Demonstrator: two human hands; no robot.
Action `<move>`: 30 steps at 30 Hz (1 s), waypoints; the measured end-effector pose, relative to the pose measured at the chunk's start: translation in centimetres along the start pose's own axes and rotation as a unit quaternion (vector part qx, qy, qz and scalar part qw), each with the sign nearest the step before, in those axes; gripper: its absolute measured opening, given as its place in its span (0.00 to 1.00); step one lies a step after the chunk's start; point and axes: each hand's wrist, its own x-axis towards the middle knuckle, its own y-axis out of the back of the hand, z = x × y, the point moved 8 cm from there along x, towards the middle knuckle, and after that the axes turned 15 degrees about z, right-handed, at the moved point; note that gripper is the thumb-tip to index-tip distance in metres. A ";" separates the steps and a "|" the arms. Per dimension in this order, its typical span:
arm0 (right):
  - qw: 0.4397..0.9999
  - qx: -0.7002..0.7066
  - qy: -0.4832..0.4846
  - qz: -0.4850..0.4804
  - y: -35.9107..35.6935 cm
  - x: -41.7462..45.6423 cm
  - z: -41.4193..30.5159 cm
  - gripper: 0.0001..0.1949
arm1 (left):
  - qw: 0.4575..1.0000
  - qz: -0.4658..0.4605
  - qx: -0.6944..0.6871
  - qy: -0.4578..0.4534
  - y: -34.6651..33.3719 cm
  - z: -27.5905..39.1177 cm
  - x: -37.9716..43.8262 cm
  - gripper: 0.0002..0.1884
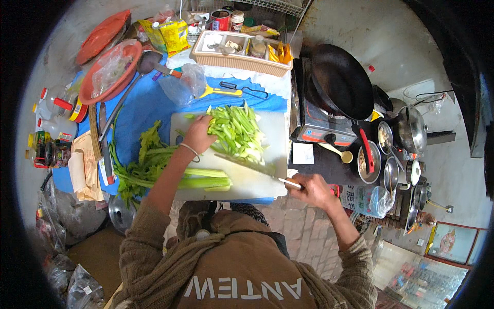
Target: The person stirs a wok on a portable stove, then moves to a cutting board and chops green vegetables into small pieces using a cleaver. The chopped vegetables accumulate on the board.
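A heap of cut celery [237, 133] lies on a white cutting board [247, 189]. My left hand [200, 134] touches the heap's left edge, fingers partly hidden; whether it grips any pieces cannot be told. My right hand [312, 190] is closed around the handle of a kitchen knife [254, 165], whose blade lies along the near side of the heap, pointing left. Nearer to me, uncut celery stalks [208, 179] rest on the board, with their leaves [142, 162] spreading left over a blue cloth [127, 100].
Right of the board are a wok [341, 81] on a gas stove [328, 129], a ladle [343, 155] and several metal bowls [368, 164]. A condiment box [239, 63] and yellow peeler [222, 91] are behind the board. A red plastic basin [131, 79] and bottles [58, 129] stand left.
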 end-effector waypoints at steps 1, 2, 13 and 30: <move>1.000 0.005 -0.001 -0.003 0.0 0.6 0.0 0.13 | 0.999 -0.033 -0.019 0.020 -0.6 -0.3 0.1 0.26; 1.000 0.009 -0.002 -0.006 -0.1 1.1 -0.1 0.13 | 0.996 -0.066 -0.039 0.040 -1.2 -0.6 0.4 0.26; 0.998 0.055 -0.034 0.019 -1.5 -2.7 -3.1 0.09 | 0.996 0.094 -0.008 -0.002 9.9 3.5 -7.1 0.11; 0.993 -0.005 -0.097 0.074 -1.3 -5.0 -5.7 0.10 | 0.991 0.078 -0.004 -0.107 4.5 5.2 -11.8 0.09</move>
